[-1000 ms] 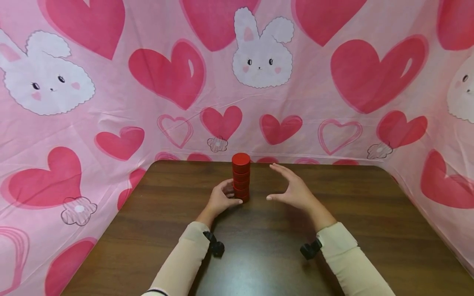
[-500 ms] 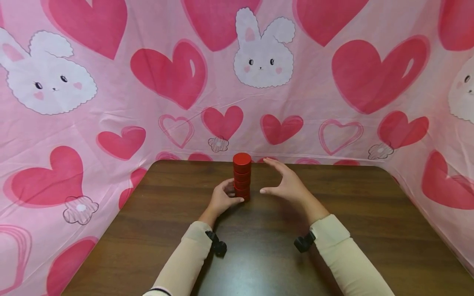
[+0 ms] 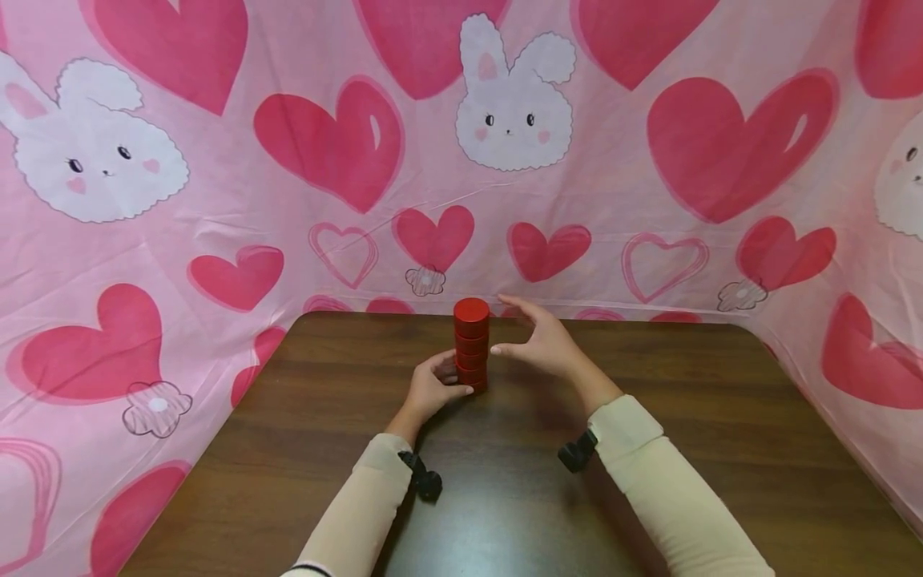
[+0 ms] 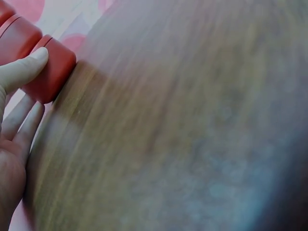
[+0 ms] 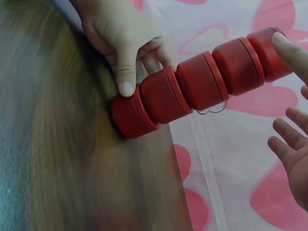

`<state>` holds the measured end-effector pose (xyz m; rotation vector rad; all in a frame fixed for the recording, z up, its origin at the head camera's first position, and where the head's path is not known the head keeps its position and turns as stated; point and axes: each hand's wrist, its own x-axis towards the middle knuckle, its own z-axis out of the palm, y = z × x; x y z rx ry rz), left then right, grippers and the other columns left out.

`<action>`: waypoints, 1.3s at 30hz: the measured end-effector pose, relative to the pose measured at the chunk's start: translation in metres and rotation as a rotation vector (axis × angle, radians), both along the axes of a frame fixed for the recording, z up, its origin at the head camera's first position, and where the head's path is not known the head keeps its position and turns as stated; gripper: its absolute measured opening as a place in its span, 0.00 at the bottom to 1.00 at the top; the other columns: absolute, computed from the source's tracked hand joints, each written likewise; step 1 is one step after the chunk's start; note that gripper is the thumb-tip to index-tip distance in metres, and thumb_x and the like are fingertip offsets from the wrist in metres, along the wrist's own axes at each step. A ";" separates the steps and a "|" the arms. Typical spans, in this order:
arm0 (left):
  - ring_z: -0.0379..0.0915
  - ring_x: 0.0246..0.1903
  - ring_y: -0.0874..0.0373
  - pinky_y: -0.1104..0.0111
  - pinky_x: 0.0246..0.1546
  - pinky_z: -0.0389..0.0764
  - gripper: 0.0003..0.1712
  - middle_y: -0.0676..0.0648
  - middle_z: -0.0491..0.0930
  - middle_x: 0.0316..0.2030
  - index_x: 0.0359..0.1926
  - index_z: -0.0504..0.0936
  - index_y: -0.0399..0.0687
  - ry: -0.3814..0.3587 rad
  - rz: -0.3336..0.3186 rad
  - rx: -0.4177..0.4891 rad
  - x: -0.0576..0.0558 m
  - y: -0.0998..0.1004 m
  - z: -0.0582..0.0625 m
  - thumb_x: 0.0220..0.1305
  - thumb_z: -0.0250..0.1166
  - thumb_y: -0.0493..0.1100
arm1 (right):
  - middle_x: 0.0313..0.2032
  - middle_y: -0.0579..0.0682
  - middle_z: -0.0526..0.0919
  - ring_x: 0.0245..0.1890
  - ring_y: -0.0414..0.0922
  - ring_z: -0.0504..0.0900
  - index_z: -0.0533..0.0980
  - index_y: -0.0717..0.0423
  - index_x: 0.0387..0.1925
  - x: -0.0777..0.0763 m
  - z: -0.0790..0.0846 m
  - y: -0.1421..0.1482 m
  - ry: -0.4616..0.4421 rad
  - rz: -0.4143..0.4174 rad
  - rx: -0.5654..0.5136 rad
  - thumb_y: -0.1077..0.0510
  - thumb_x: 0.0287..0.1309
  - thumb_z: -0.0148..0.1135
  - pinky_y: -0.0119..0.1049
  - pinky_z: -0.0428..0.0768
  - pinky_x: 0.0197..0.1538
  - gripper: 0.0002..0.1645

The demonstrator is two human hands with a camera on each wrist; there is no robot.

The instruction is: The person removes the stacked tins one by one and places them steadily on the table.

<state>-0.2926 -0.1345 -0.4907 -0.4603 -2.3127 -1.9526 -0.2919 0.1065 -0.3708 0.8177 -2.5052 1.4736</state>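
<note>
Several red round lidded tins [image 3: 472, 346] stand in an upright stack on the table near its far edge. My left hand [image 3: 431, 391] holds the stack low down, thumb at the front and fingers behind. In the left wrist view the thumb lies across the lowest tin [image 4: 60, 72]. To the right of the stack, my right hand [image 3: 550, 344] is raised with thumb and fingers spread apart, level with the upper tins. The right wrist view has its thumb overlapping the top tin [image 5: 267, 53], while the other fingers [image 5: 286, 137] extend past the stack with a gap.
The brown wooden table [image 3: 505, 497] has its far edge just behind the stack. A pink cloth [image 3: 606, 192] with hearts and rabbits hangs around the back and sides. Small black cameras [image 3: 577, 453] sit on both wrists.
My right hand has moved left and away from me, from well right of the stack to right beside its upper tins. The left hand and the stack have stayed in place.
</note>
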 end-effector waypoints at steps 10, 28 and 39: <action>0.79 0.50 0.39 0.49 0.52 0.78 0.36 0.31 0.79 0.52 0.61 0.73 0.29 0.025 -0.015 0.009 0.020 0.003 0.027 0.48 0.74 0.25 | 0.62 0.52 0.75 0.60 0.52 0.75 0.67 0.51 0.68 -0.008 0.004 -0.016 -0.005 0.024 -0.036 0.54 0.49 0.77 0.49 0.72 0.63 0.45; 0.82 0.45 0.48 0.62 0.46 0.83 0.37 0.39 0.83 0.47 0.60 0.78 0.40 0.028 0.048 0.003 -0.002 0.001 -0.010 0.44 0.78 0.31 | 0.57 0.50 0.78 0.54 0.53 0.78 0.72 0.47 0.64 -0.015 0.002 -0.031 -0.130 0.018 -0.136 0.55 0.48 0.77 0.53 0.79 0.54 0.40; 0.82 0.45 0.47 0.60 0.47 0.83 0.37 0.38 0.83 0.47 0.60 0.78 0.40 0.024 0.065 0.003 0.002 0.000 -0.006 0.44 0.78 0.30 | 0.53 0.51 0.81 0.50 0.51 0.80 0.73 0.53 0.62 -0.013 0.007 -0.036 -0.102 0.001 -0.167 0.56 0.49 0.76 0.48 0.80 0.53 0.37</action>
